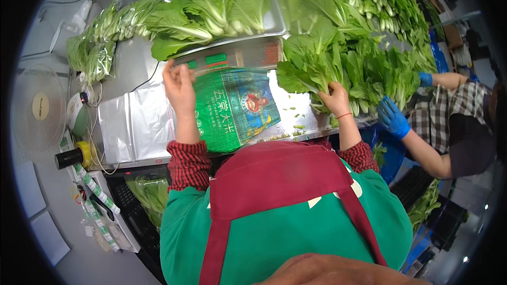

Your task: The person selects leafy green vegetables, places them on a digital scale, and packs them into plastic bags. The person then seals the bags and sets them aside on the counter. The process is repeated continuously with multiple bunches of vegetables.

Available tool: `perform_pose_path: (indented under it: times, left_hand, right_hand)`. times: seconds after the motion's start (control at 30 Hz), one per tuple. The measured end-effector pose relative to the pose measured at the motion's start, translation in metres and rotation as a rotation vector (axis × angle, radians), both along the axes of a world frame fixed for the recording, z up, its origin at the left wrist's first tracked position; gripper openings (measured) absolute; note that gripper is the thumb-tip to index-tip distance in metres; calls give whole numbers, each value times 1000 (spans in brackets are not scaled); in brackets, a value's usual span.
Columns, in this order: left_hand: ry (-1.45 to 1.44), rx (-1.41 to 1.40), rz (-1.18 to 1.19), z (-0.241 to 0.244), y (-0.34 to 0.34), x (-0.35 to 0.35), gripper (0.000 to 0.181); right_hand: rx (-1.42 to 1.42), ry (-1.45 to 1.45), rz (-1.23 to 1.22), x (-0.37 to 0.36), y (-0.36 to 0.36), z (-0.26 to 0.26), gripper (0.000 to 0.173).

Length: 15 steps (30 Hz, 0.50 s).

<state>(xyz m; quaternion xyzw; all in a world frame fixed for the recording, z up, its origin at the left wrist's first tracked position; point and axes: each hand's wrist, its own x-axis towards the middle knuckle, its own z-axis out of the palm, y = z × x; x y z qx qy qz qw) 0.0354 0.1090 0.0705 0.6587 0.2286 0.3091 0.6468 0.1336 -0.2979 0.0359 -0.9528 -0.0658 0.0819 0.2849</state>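
Note:
My left hand [180, 87] hangs above the left edge of a green woven rice sack [216, 114], its fingers loosely bent and nothing visible in them. On the right, my right hand [336, 99] grips a leafy green cabbage [311, 69] near its pale stem end, beside the large pile of greens. Behind the sack is a digital scale [253, 53] with a metal tray [279, 19] above it. Several leafy heads [214, 8] lie in the tray, and some leaves hang past its left and front edges.
Clear plastic bags [138, 122] lie flat left of the sack. Bagged greens [95, 55] rest at the back left, near a fan [39, 107] and a tape roll [85, 153]. A co-worker's blue-gloved hand [394, 118] is close on the right, by the pile [380, 67].

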Motion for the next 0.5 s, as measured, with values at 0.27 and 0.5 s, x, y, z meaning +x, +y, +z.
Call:
perform_pose_path:
  times: [0.27, 0.5]
  left_hand:
    - [304, 446, 97, 17, 48, 83, 95]
    - [173, 600, -170, 0, 46, 155, 81]
  right_hand:
    - [1069, -51, -217, 51, 66, 75, 32]
    - [38, -375, 88, 132, 201, 85, 46]
